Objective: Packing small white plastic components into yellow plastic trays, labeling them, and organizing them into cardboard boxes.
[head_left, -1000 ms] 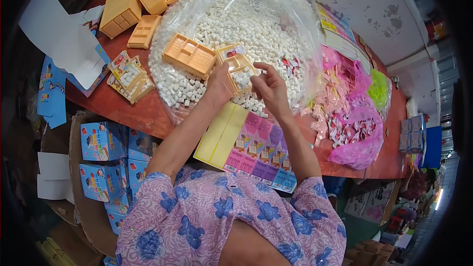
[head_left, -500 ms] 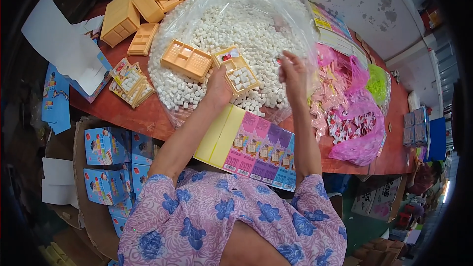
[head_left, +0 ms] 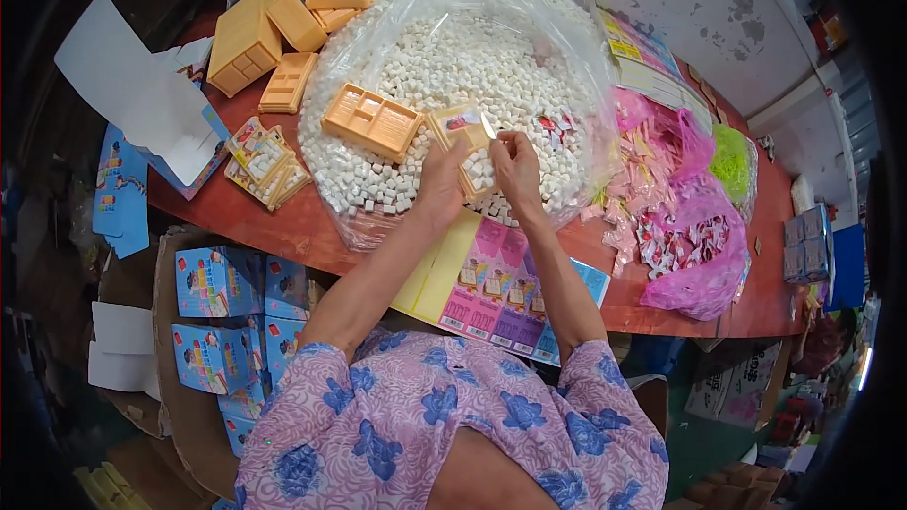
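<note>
My left hand [head_left: 442,179] grips a small pale-yellow compartment tray [head_left: 460,139] over the heap of white cubes [head_left: 472,57]. White cubes fill one compartment, and a small red-and-white packet lies in another. My right hand [head_left: 516,166] is closed in a pinch at the tray's right edge, beside a thin white sliver [head_left: 488,126]. Its fingertips hide what they hold. A stack of empty yellow trays [head_left: 372,121] rests on the cubes just left of my left hand. A few small red-and-white packets [head_left: 556,124] lie on the heap, right of my right hand.
Filled trays [head_left: 263,165] and more yellow trays [head_left: 246,41] lie on the left of the red table [head_left: 246,222]. Pink bags of packets [head_left: 694,260] stand right. Printed card sheets [head_left: 491,288] lie at the front edge, above a carton of blue boxes [head_left: 217,283].
My right hand has come left and down from over the heap to the tray's right edge. The whole view has shifted slightly to the right.
</note>
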`<state>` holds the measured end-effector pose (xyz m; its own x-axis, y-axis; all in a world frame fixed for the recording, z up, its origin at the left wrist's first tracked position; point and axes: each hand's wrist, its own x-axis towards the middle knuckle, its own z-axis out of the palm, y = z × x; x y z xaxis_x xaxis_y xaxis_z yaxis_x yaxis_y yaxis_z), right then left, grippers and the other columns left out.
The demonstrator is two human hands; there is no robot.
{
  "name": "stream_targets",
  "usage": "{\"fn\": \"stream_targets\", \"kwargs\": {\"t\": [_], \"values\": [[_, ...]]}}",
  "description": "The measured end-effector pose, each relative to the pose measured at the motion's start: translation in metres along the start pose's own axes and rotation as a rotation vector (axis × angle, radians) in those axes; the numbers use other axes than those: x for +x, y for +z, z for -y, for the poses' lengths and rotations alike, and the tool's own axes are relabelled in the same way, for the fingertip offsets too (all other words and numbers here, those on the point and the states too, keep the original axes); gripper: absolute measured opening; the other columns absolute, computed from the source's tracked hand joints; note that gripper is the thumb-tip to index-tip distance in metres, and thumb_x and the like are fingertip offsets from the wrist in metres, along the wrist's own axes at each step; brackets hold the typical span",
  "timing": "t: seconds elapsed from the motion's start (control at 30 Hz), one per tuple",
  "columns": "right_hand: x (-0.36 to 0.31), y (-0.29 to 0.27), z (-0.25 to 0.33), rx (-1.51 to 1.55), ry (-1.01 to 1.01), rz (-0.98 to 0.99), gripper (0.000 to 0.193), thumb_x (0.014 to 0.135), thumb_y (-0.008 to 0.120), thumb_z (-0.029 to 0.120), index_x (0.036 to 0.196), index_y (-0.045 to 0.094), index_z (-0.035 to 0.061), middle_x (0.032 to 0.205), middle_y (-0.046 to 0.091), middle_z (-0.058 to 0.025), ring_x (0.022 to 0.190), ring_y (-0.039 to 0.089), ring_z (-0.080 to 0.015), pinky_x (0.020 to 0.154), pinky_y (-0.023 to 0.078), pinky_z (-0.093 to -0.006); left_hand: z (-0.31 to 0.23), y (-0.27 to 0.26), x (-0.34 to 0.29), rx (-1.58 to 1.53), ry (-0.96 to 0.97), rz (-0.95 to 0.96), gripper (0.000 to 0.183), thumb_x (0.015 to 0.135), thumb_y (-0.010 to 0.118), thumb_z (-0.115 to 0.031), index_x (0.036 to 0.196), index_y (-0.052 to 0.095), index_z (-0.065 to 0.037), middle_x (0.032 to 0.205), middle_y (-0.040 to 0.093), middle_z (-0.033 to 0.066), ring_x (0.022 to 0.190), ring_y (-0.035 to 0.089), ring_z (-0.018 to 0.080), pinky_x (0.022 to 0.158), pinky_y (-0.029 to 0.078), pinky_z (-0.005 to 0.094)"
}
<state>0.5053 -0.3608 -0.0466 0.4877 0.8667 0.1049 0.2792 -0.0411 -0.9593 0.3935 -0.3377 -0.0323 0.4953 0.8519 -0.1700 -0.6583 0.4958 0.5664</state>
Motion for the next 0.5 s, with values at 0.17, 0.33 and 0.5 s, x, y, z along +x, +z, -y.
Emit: {"fn": "stream_targets", "kwargs": {"t": [0.17, 0.33, 0.5], "values": [[-0.010, -0.013, 0.007, 0.123, 0.088, 0.130, 0.024, 0.076, 0.051, 0.016, 0.091, 0.049, -0.0025, 0.064, 0.050, -0.0013, 0.056, 0.044, -0.0064, 0.049, 0.035, -0.0200, 0.002, -0.006, -0.006, 0.145, -0.015, -0.020, 0.033, 0.079, 0.040, -0.002, 0.111, 0.038, 0.000, 0.102, 0.051, 0.0097, 0.093, 0.052, 0.0181, 0.080, 0.043, 0.0304], [-0.038, -0.049, 0.036, -0.179, -0.164, 0.174, 0.017, 0.077, 0.052, 0.017, 0.083, 0.056, 0.0014, 0.065, 0.055, -0.0106, 0.056, 0.051, -0.0172, 0.052, 0.039, -0.0302, -0.014, -0.022, -0.027, 0.133, -0.072, 0.020, 0.029, 0.078, 0.042, -0.003, 0.106, 0.043, 0.003, 0.099, 0.052, 0.0119, 0.087, 0.055, 0.0190, 0.075, 0.047, 0.0308], [-0.077, -0.086, 0.011, -0.831, -0.212, 0.249, 0.019, 0.072, 0.057, 0.018, 0.085, 0.056, 0.0037, 0.074, 0.057, -0.0113, 0.065, 0.053, -0.0264, 0.057, 0.040, -0.0322, -0.018, -0.051, -0.039, 0.078, -0.146, 0.025, 0.031, 0.079, 0.043, -0.004, 0.108, 0.041, 0.003, 0.100, 0.052, 0.0125, 0.089, 0.055, 0.0197, 0.077, 0.046, 0.0317]]}}
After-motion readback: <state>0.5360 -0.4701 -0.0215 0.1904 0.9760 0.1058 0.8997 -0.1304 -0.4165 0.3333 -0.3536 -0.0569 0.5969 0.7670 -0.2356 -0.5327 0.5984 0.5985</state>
